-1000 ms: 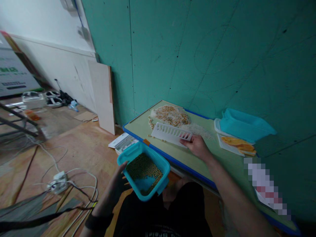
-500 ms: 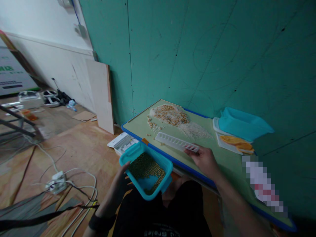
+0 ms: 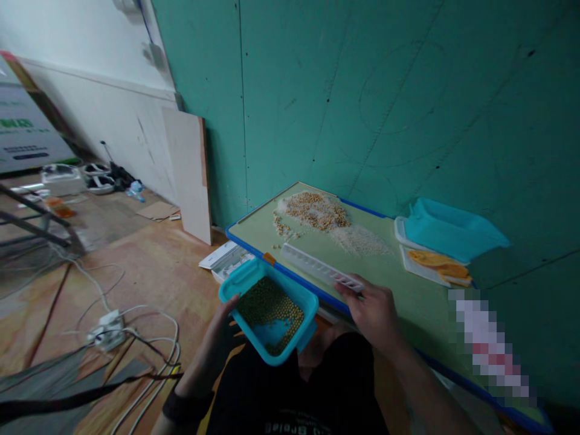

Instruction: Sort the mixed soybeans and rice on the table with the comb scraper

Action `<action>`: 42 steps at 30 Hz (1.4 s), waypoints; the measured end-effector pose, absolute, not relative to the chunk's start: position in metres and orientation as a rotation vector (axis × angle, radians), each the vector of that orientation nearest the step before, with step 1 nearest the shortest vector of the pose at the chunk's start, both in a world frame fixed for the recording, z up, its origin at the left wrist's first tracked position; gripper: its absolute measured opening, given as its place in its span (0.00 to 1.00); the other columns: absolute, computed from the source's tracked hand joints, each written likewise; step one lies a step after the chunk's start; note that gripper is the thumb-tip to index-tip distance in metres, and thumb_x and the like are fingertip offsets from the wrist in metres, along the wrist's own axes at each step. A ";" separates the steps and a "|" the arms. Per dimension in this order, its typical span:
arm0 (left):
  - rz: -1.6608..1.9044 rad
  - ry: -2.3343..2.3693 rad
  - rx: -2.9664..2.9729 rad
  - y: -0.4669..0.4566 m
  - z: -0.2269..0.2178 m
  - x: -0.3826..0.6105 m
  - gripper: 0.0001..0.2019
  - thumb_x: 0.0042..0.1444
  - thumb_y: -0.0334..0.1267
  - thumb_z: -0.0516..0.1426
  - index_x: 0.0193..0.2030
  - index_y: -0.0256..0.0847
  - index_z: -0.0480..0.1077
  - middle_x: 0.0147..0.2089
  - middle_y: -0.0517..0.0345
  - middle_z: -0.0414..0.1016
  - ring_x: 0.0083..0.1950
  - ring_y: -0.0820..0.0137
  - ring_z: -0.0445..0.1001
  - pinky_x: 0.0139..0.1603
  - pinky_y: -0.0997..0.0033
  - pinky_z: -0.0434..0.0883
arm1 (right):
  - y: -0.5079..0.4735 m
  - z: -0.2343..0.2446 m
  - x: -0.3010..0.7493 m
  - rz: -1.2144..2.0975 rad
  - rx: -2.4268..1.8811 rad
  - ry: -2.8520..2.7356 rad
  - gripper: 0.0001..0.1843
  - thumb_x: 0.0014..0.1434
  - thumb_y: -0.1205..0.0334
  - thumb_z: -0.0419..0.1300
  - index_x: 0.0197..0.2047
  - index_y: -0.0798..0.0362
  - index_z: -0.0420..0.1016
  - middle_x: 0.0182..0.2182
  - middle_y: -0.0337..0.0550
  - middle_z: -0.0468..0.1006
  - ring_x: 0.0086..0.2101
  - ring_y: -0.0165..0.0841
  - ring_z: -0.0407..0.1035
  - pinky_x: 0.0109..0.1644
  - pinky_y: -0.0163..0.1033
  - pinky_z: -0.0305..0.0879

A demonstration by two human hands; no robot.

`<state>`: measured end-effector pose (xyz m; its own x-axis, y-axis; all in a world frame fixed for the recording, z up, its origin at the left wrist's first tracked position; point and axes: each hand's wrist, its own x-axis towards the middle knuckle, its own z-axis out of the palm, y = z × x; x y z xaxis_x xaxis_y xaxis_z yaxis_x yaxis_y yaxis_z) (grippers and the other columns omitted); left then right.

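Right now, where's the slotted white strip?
Head view, near centre: white strip in the right hand, by the blue table edge, between grain pile and lower blue tub.

This is looking like an unfinished room or rough workshop. Bare green wallboard point(image 3: 290, 90) is covering one side, its straight seams, dark fastener dots and drawn lines all showing. Next to it, a scuffed white wall point(image 3: 81, 66) is carrying a small box point(image 3: 155, 55) with a blue cable point(image 3: 145, 25) running along the surface. A loose board point(image 3: 188, 175) is leaning upright near the corner. White cords point(image 3: 175, 332) are looping around a power strip point(image 3: 109, 332) on the stained wooden floor point(image 3: 149, 260), and mixed clutter point(image 3: 99, 183) is lying along the wall.
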<state>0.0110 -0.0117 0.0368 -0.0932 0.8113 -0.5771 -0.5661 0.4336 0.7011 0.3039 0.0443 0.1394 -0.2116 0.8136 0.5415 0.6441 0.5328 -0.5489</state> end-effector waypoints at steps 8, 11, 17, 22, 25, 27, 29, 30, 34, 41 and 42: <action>1.238 1.231 0.246 -0.011 0.037 0.002 0.32 0.54 0.57 0.64 0.60 0.40 0.70 0.49 0.45 0.83 0.45 0.54 0.82 0.39 0.59 0.80 | 0.109 0.134 0.276 0.311 -1.209 -1.928 0.10 0.62 0.59 0.61 0.39 0.51 0.83 0.37 0.49 0.87 0.38 0.44 0.82 0.39 0.39 0.76; 1.247 1.233 0.232 -0.011 0.038 0.000 0.31 0.53 0.57 0.65 0.58 0.39 0.71 0.43 0.49 0.83 0.44 0.53 0.82 0.37 0.60 0.79 | 0.109 0.136 0.267 0.326 -1.225 -2.004 0.09 0.63 0.59 0.61 0.41 0.50 0.83 0.34 0.47 0.87 0.36 0.42 0.82 0.37 0.37 0.73; 1.257 1.223 0.290 -0.017 0.050 0.003 0.30 0.57 0.56 0.62 0.61 0.41 0.71 0.41 0.50 0.83 0.47 0.51 0.82 0.39 0.58 0.79 | 0.077 0.138 0.275 0.407 -1.100 -2.098 0.12 0.67 0.57 0.59 0.47 0.49 0.83 0.36 0.44 0.87 0.35 0.38 0.82 0.37 0.34 0.72; 1.262 1.184 0.309 -0.016 0.050 0.004 0.32 0.57 0.55 0.63 0.64 0.39 0.70 0.45 0.46 0.84 0.48 0.52 0.83 0.44 0.57 0.79 | 0.080 0.141 0.283 0.514 -1.120 -2.002 0.11 0.64 0.56 0.61 0.42 0.50 0.84 0.37 0.46 0.87 0.37 0.42 0.82 0.41 0.39 0.75; 1.215 1.239 0.231 -0.011 0.042 0.002 0.35 0.56 0.54 0.63 0.66 0.39 0.68 0.44 0.45 0.84 0.46 0.51 0.83 0.41 0.57 0.80 | 0.114 0.148 0.290 0.497 -1.141 -1.878 0.12 0.59 0.56 0.64 0.41 0.52 0.84 0.38 0.48 0.87 0.41 0.44 0.81 0.46 0.44 0.75; 1.219 1.257 0.217 -0.010 0.040 0.003 0.39 0.55 0.55 0.64 0.69 0.39 0.64 0.45 0.45 0.84 0.45 0.51 0.83 0.38 0.58 0.80 | 0.145 0.151 0.296 0.495 -1.193 -1.775 0.14 0.56 0.54 0.66 0.40 0.54 0.83 0.37 0.50 0.87 0.41 0.44 0.81 0.45 0.44 0.75; 1.224 1.252 0.228 -0.010 0.042 0.005 0.42 0.55 0.55 0.63 0.73 0.39 0.60 0.45 0.46 0.84 0.44 0.51 0.83 0.37 0.59 0.80 | 0.174 0.150 0.301 0.552 -1.237 -1.675 0.15 0.49 0.52 0.70 0.36 0.55 0.82 0.34 0.50 0.86 0.37 0.43 0.80 0.41 0.44 0.76; 1.215 1.249 0.230 -0.011 0.044 0.006 0.42 0.56 0.55 0.63 0.73 0.38 0.58 0.45 0.46 0.84 0.43 0.52 0.84 0.36 0.60 0.80 | 0.185 0.148 0.302 0.607 -1.227 -1.642 0.18 0.47 0.51 0.72 0.36 0.56 0.81 0.34 0.50 0.86 0.36 0.43 0.80 0.40 0.43 0.76; 1.214 1.243 0.229 -0.014 0.052 0.013 0.41 0.59 0.53 0.61 0.75 0.40 0.54 0.44 0.48 0.85 0.42 0.53 0.84 0.33 0.62 0.79 | 0.204 0.137 0.304 0.842 -1.171 -1.506 0.27 0.40 0.44 0.74 0.35 0.57 0.81 0.33 0.52 0.86 0.33 0.42 0.80 0.37 0.43 0.76; 1.164 1.227 0.209 -0.009 0.033 0.009 0.35 0.57 0.54 0.63 0.68 0.40 0.65 0.49 0.46 0.84 0.51 0.51 0.82 0.42 0.58 0.80 | 0.196 0.137 0.309 0.823 -1.175 -1.516 0.26 0.38 0.44 0.76 0.32 0.56 0.82 0.31 0.49 0.86 0.32 0.42 0.81 0.37 0.43 0.76; 1.159 1.213 0.201 -0.009 0.029 0.007 0.34 0.57 0.54 0.63 0.68 0.41 0.65 0.50 0.46 0.84 0.52 0.51 0.82 0.43 0.58 0.80 | 0.196 0.137 0.311 0.817 -1.181 -1.527 0.25 0.37 0.44 0.76 0.32 0.56 0.82 0.31 0.49 0.86 0.32 0.42 0.80 0.37 0.42 0.76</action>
